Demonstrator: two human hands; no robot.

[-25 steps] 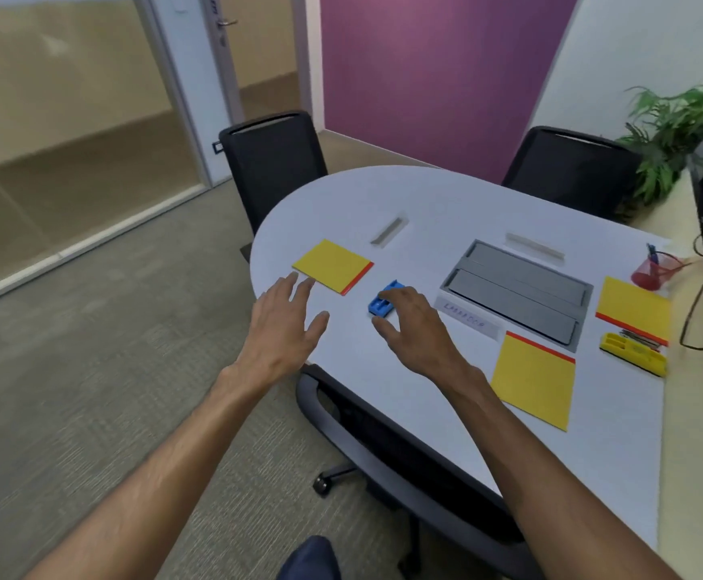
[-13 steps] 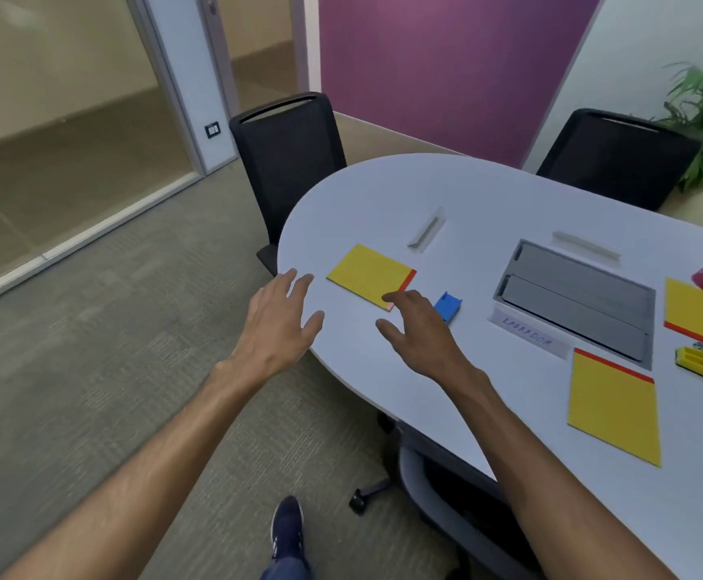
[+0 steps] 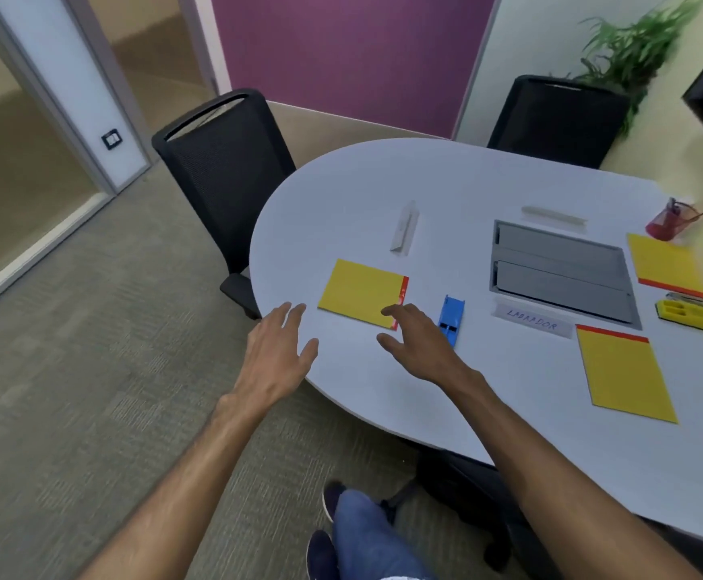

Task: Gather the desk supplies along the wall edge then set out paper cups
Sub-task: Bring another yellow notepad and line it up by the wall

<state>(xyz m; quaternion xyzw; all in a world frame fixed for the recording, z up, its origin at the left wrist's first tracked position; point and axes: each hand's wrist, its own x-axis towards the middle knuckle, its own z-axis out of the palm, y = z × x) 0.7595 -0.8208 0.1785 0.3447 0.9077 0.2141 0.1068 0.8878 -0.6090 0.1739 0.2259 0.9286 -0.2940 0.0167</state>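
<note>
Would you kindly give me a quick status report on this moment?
Left hand open, empty. Right hand open, fingertips at yellow pad corner. Blue stapler beside it, untouched. No cups visible.

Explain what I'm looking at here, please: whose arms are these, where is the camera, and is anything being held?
There is no machine: a person wears one camera on the head, looking forward and down. The left hand and right hand are bare, open and hold nothing. The right fingertips reach the near corner of a yellow pad; a blue stapler lies beside that hand. On the white table are two more yellow pads, a LABRADOR name card, a grey cable hatch, a yellow tray and a red cup.
</note>
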